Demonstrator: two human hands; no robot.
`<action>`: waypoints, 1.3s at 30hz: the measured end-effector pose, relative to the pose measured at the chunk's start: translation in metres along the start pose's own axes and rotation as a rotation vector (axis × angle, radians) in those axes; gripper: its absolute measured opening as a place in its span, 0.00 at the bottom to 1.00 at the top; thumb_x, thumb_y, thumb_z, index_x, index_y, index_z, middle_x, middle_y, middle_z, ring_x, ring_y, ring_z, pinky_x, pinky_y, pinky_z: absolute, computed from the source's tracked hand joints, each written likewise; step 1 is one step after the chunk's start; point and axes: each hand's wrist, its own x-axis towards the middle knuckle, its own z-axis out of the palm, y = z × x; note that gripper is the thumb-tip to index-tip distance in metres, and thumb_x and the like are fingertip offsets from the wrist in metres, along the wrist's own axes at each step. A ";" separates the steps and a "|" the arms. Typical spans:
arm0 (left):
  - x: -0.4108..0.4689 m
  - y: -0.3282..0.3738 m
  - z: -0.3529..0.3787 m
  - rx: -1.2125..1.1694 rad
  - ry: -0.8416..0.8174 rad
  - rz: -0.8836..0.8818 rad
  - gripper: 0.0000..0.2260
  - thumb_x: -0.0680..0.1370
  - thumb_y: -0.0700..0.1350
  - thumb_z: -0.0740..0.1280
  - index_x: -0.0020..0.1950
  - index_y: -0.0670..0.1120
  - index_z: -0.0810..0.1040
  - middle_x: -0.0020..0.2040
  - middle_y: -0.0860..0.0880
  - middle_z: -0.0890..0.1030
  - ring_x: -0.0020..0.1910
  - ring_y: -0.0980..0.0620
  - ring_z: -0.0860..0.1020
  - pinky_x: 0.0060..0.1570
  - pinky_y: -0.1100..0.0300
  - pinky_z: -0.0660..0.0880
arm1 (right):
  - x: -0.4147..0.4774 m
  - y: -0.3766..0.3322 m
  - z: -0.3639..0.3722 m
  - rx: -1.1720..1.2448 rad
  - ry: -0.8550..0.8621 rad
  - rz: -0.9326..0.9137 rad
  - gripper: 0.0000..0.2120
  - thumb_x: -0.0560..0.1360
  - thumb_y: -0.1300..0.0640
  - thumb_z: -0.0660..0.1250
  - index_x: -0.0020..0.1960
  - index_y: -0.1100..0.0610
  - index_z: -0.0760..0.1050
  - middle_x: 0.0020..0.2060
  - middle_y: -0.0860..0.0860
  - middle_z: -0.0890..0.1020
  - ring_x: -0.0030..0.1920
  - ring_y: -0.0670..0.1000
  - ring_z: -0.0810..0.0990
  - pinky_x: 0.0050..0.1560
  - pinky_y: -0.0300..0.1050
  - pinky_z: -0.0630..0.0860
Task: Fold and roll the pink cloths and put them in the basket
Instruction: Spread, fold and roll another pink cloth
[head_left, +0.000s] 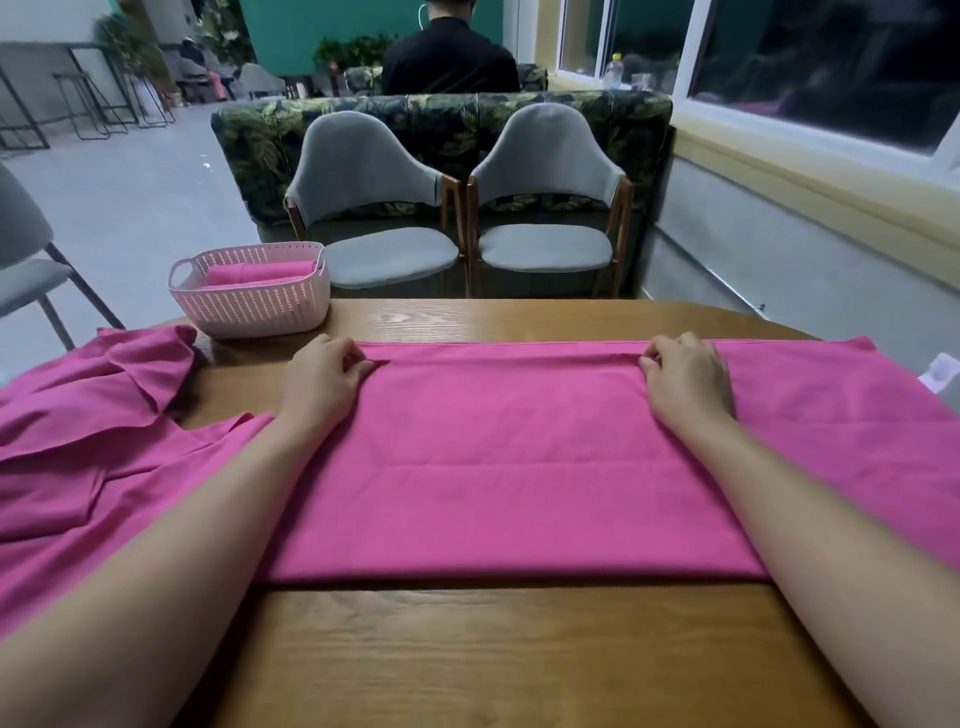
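"While the left hand (324, 371) and the right hand (685, 374) sit well apart on the far edge of the cloth (509, 467), look at those fingers. They're curled in on both sides, each pinching a thin turned-over lip of fabric."

"That spacing looks deliberate to me. Pinch near each end and the lip comes over straight, so the roll starts even across its width."

"And the cloth itself?"

"Lying flat across the middle of the table (493, 654), near edge square to the table's near edge, right end reaching toward the right edge. It looks already folded into a long band, with a faint crease across it — so my read is the rolling is only just starting."

"Basket (249, 312) at the far left corner, then."

"Yes, near the left hand, an easy reach once the roll is done. Rolled cloths (260, 273) already lie inside it, side by side."

"And that pink heap (93, 415) along the left edge?"

"Loose cloths waiting their turn, kept off the working space — though part of it runs under the left forearm. Plenty left to do, I'd judge."
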 end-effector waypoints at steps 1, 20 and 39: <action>-0.002 0.000 0.000 0.001 0.004 -0.001 0.07 0.78 0.51 0.74 0.48 0.49 0.85 0.44 0.50 0.77 0.46 0.44 0.79 0.42 0.53 0.72 | -0.002 0.001 -0.001 0.005 0.001 -0.001 0.05 0.83 0.51 0.66 0.52 0.51 0.79 0.50 0.55 0.77 0.57 0.61 0.74 0.60 0.56 0.72; -0.112 0.007 -0.032 -0.110 0.054 -0.037 0.05 0.77 0.46 0.76 0.46 0.46 0.84 0.43 0.48 0.79 0.43 0.48 0.76 0.45 0.55 0.69 | -0.107 0.047 -0.043 0.040 0.069 -0.058 0.03 0.80 0.57 0.70 0.51 0.56 0.81 0.48 0.59 0.79 0.52 0.64 0.75 0.54 0.59 0.73; -0.073 0.013 -0.015 -0.083 0.064 -0.081 0.05 0.77 0.48 0.76 0.45 0.48 0.84 0.43 0.46 0.80 0.44 0.44 0.78 0.43 0.54 0.68 | -0.084 0.033 -0.056 0.152 -0.032 0.000 0.04 0.82 0.53 0.67 0.48 0.50 0.79 0.46 0.54 0.84 0.50 0.62 0.80 0.51 0.57 0.78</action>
